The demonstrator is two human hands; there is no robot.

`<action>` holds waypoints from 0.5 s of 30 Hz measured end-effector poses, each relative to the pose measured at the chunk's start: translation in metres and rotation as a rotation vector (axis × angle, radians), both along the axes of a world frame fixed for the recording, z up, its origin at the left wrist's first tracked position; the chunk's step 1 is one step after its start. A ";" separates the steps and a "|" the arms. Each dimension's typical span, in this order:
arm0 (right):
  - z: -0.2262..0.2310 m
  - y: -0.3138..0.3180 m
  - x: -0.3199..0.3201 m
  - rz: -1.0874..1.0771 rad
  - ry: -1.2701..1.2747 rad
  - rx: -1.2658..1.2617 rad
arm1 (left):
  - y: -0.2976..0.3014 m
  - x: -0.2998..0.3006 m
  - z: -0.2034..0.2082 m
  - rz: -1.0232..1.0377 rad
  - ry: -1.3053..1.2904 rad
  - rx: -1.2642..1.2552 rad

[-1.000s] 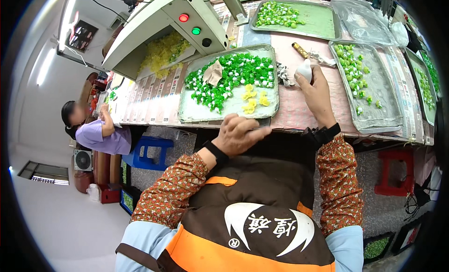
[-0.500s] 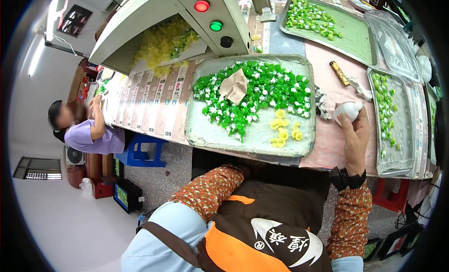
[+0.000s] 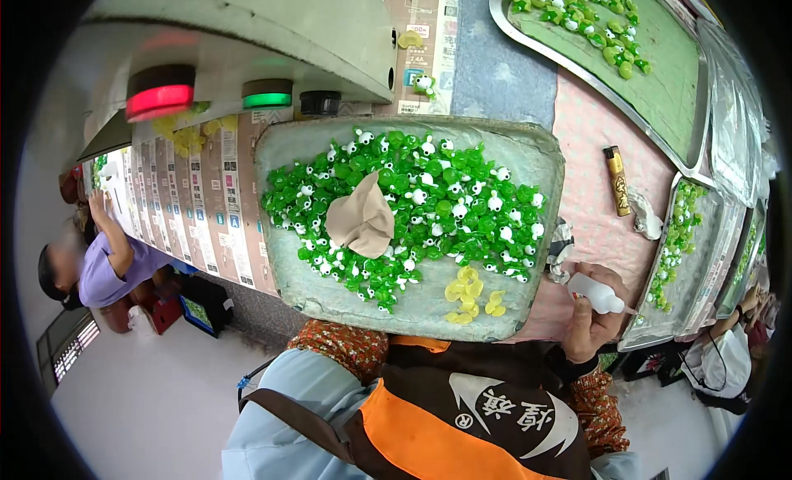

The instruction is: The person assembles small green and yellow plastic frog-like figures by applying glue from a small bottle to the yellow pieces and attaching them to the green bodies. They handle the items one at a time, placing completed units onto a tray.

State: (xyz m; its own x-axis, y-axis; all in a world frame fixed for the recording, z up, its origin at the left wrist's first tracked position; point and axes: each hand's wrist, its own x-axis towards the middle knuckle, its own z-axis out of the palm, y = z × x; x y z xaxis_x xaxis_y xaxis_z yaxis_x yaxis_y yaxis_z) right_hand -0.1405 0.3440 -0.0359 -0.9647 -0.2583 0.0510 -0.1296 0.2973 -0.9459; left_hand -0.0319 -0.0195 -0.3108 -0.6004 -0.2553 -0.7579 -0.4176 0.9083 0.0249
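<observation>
A small white squeeze bottle [image 3: 596,293] with a thin nozzle is held in my right hand [image 3: 592,325], at the right of the near tray. It lies tipped over, nozzle toward the right. My left hand is hidden; its flowered sleeve runs under the table's near edge. In front of me, a pale, worn tray [image 3: 285,274] bears a heap of small green pieces [image 3: 462,208] with white animal-like heads. A folded tan scrap [image 3: 363,217] rests on the heap. Several yellow petal-like pieces [image 3: 464,292] lie at the tray's near right.
Crumpled grey-white wrapping [image 3: 561,247] touches the tray's right side. A yellow-and-black stick [image 3: 616,180] lies on pink cloth by a white crumpled tissue [image 3: 647,219]. More trays [image 3: 686,133] stand at right. A machine [image 3: 247,34] with red and green lights fills the upper left; a person [image 3: 120,257] sits beyond.
The view has dropped closer to the tray and shifted. My right hand has turned the white bottle over so its nozzle points right. My left hand stays out of sight.
</observation>
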 end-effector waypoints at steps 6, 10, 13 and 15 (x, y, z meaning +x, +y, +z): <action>0.006 -0.005 -0.002 0.012 -0.029 0.038 | 0.043 -0.009 -0.006 -0.053 0.045 0.108; 0.000 0.001 -0.002 0.023 -0.039 -0.050 | 0.087 -0.013 -0.018 -0.088 0.131 0.168; -0.004 -0.001 0.002 -0.019 -0.041 -0.197 | 0.114 -0.009 -0.021 -0.107 0.222 0.203; -0.005 -0.001 0.005 -0.028 -0.046 -0.212 | 0.125 0.001 -0.018 -0.111 0.289 0.220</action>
